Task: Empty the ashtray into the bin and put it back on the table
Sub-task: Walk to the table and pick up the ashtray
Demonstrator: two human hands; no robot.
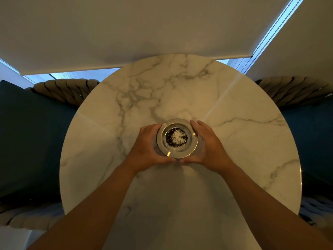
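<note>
A round metal ashtray (193, 141) with a gold-coloured rim sits near the middle of the round marble table (180, 91). Dark and white ash grains lie in its bowl. My left hand (146, 148) cups the ashtray's left side, fingers curved around the rim. On the other side, my right hand (207, 145) wraps the right edge. The two thumbs nearly meet at the front of the ashtray. No bin is in view.
Two chairs with woven rope backs and dark teal cushions flank the table, one at the left (32, 132) and one at the right (310, 132). A pale roller blind (126, 29) hangs over the window behind the table.
</note>
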